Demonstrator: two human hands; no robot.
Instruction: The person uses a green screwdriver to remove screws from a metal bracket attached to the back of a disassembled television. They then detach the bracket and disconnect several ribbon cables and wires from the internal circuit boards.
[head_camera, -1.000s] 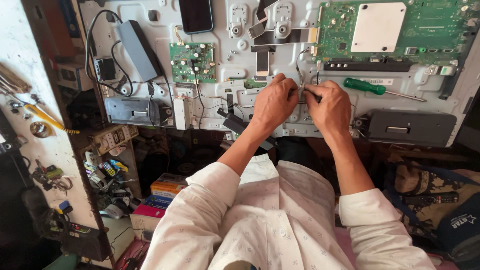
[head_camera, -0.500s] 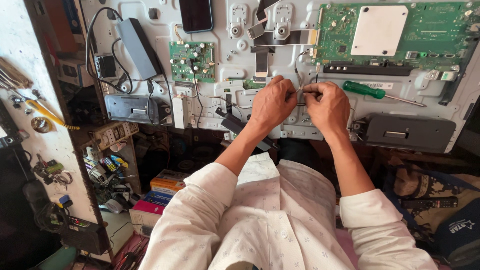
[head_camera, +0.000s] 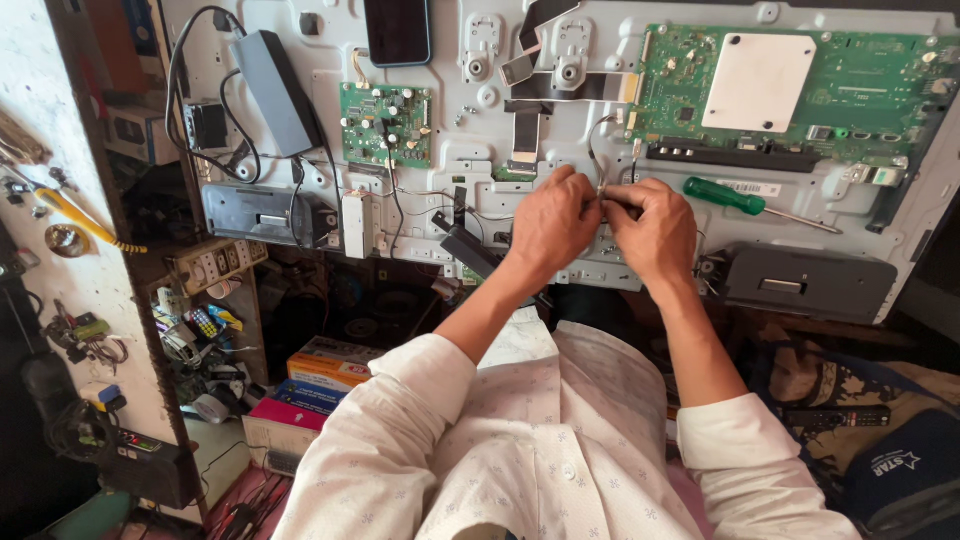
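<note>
My left hand (head_camera: 552, 222) and my right hand (head_camera: 655, 228) meet fingertip to fingertip over the white metal back panel (head_camera: 480, 130) of an opened flat television. Both pinch a thin grey wire (head_camera: 598, 150) that loops down from the large green main board (head_camera: 800, 85). What sits at the wire's end is hidden by my fingers. A green-handled screwdriver (head_camera: 735, 198) lies on the panel just right of my right hand. A smaller green circuit board (head_camera: 386, 122) sits to the upper left, and a black speaker box (head_camera: 810, 285) lies at the lower right.
A black power adapter (head_camera: 275, 90) with cables and a dark phone (head_camera: 398, 28) rest on the panel's upper left. Flat ribbon cables (head_camera: 525, 130) run down the middle. Left of the panel are a power strip (head_camera: 212, 262), stacked small boxes (head_camera: 315, 375) and cluttered tools.
Both hands have stayed together at the same spot on the panel, with only small finger movement on the wire. The view has shifted slightly.
</note>
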